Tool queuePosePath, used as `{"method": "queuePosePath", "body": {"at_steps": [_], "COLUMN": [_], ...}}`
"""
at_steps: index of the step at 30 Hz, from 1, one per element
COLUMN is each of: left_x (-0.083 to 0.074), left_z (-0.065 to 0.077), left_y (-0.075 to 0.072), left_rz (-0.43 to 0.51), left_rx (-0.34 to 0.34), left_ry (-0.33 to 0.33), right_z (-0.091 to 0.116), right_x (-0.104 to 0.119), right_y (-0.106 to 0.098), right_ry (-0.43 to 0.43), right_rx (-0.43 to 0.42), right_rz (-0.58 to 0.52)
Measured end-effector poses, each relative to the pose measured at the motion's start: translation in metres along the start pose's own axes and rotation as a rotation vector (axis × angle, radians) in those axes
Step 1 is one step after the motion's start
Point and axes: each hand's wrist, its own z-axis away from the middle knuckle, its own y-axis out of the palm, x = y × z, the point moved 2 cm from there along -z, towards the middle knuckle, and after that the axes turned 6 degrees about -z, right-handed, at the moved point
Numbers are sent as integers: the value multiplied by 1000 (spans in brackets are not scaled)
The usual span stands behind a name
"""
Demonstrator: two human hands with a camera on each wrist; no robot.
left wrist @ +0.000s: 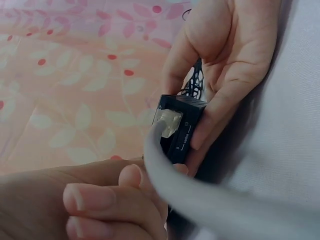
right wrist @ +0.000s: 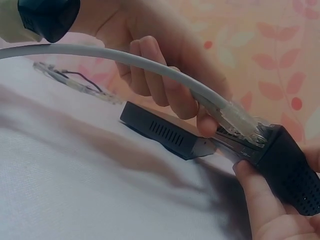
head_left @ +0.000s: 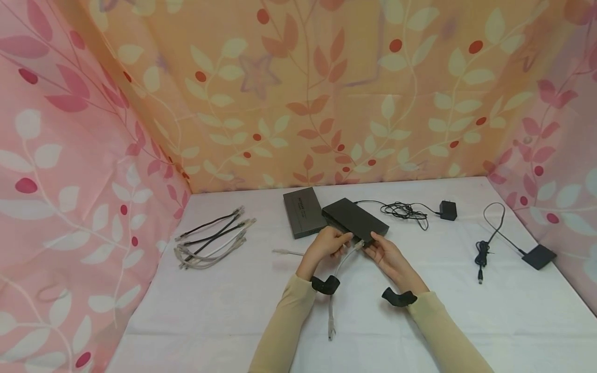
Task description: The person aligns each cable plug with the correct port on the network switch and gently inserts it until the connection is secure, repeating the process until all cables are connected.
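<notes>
Both hands hold a black network switch [head_left: 356, 220], its port side tilted up toward me. The right hand [head_left: 389, 259] grips its right front corner, thumb above and fingers below. At the port side's left part, the left hand [head_left: 326, 243] has its thumb on the edge and its other fingers curled. A grey network cable [head_left: 342, 261] has its clear plug [left wrist: 170, 122] in a port near the right end, beside printed letters. Its run drops between the wrists onto the table. Another grey cable end [head_left: 286, 252] sticks out left of the left hand; the rest is hidden.
A second, dark grey network switch [head_left: 304, 212] lies behind on the left. Several black, white and grey cables [head_left: 212, 241] lie in a bunch at left. A black power adapter [head_left: 448, 210] with coiled cord lies behind right; another adapter [head_left: 539, 257] lies far right. Patterned curtains surround the table.
</notes>
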Motion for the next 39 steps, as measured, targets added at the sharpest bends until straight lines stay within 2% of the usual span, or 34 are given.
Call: {"method": "queuePosePath", "body": {"at_steps": [5,12,17,28,39], "left_x": [1,5,11,4,10], "left_z": [-2,-3,-6,-3,-3], "left_y": [0,6,11,12,12], "left_rz": [106,312,398,425,330], "left_rx": [42,109,135,97,112], "left_ry": [-23,-61,-70,-81,-46], "right_z": [0,1,1,-1,-1], "right_x": [1,4,6,6,3], "right_y": [-1,0,0,-2,-1], "right_ry": [-3,14,26,35,6], "right_rx": [-10,-32,-12,81,84], "right_rz": [15,68,76,4,37]}}
